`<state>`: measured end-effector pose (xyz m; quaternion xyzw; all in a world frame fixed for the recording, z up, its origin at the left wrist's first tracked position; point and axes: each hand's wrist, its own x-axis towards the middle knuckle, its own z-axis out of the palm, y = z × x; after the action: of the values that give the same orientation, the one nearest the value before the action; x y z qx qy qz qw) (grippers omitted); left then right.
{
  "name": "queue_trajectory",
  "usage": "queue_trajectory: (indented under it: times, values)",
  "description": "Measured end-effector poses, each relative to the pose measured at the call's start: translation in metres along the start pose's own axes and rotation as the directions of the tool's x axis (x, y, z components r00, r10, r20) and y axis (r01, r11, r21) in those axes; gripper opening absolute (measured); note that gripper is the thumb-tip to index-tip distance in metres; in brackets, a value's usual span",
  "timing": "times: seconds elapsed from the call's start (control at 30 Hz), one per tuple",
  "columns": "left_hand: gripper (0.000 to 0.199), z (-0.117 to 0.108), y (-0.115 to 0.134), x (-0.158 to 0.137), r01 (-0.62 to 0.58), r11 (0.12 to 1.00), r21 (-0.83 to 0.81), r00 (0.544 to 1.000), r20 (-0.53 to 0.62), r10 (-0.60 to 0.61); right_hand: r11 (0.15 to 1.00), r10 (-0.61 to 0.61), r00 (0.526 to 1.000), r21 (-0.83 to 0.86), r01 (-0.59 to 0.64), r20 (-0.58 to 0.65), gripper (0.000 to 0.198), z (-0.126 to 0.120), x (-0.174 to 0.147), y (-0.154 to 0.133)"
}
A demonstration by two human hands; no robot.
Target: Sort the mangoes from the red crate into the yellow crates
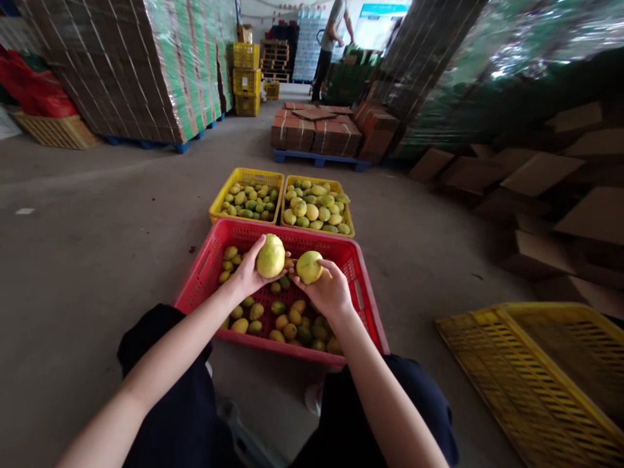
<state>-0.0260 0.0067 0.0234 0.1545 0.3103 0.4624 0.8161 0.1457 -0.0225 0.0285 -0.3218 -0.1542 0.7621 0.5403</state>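
My left hand (249, 272) is closed around a pale yellow-green lemon (271, 256), its thumb along the near side. A second lemon (309, 267), similar in colour, is gripped in my right hand (330, 290). Both fruits are held up side by side above a red plastic crate (361, 286). Several smaller yellow and green lemons (295, 317) lie scattered on the crate's floor, partly hidden by my hands and forearms. Against its far side stand two yellow crates, the left one (213, 207) and the right one (351, 224), both filled with lemons.
A yellow crate (526, 370) lies on the floor at right, near open cardboard boxes (541, 172). Flattened cartons sit on a blue pallet (319, 158) ahead. Wrapped stacks (190, 71) rise at both sides. A person (331, 45) stands at the back.
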Motion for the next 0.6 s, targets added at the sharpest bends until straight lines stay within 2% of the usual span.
queue_trajectory:
  times: [0.07, 0.13, 0.2, 0.27, 0.3, 0.37, 0.43, 0.53, 0.6]
  values:
    - [0.031, 0.000, -0.001, -0.002, -0.090, 0.988, 0.129, 0.996, 0.022, 0.088, 0.993, -0.100, 0.995, -0.069, 0.098, -0.022, 0.009, -0.001, 0.001, 0.001]
    - [0.042, 0.001, -0.003, -0.005, -0.286, 0.904, 0.318, 0.958, 0.071, 0.278, 0.946, -0.286, 0.955, -0.180, 0.268, -0.081, 0.020, -0.003, 0.002, 0.005]
    - [0.055, 0.003, -0.006, -0.010, -0.487, 0.724, 0.488, 0.869, 0.189, 0.457, 0.828, -0.501, 0.858, -0.352, 0.437, -0.114, 0.036, -0.006, 0.003, 0.011]
    - [0.061, 0.005, -0.009, -0.015, -0.593, 0.572, 0.567, 0.796, 0.307, 0.522, 0.673, -0.657, 0.750, -0.508, 0.537, -0.077, 0.049, -0.007, 0.002, 0.016]
    - [0.062, 0.006, -0.010, -0.017, -0.612, 0.542, 0.577, 0.781, 0.334, 0.527, 0.606, -0.705, 0.708, -0.553, 0.572, -0.040, 0.052, -0.007, 0.002, 0.017]
    - [0.062, 0.009, -0.013, -0.020, -0.603, 0.560, 0.568, 0.790, 0.328, 0.518, 0.531, -0.750, 0.661, -0.578, 0.620, 0.021, 0.054, -0.004, 0.000, 0.018]
    - [0.062, 0.010, -0.014, -0.021, -0.571, 0.631, 0.525, 0.817, 0.286, 0.502, 0.515, -0.758, 0.651, -0.575, 0.636, 0.041, 0.053, 0.000, -0.003, 0.018]
    - [0.061, 0.009, -0.012, -0.018, -0.518, 0.749, 0.414, 0.854, 0.196, 0.482, 0.526, -0.733, 0.677, -0.577, 0.625, 0.064, 0.052, 0.005, -0.008, 0.017]
    - [0.051, 0.007, -0.008, -0.016, -0.426, 0.855, 0.296, 0.904, 0.112, 0.412, 0.561, -0.682, 0.727, -0.579, 0.592, 0.082, 0.050, 0.006, -0.011, 0.017]
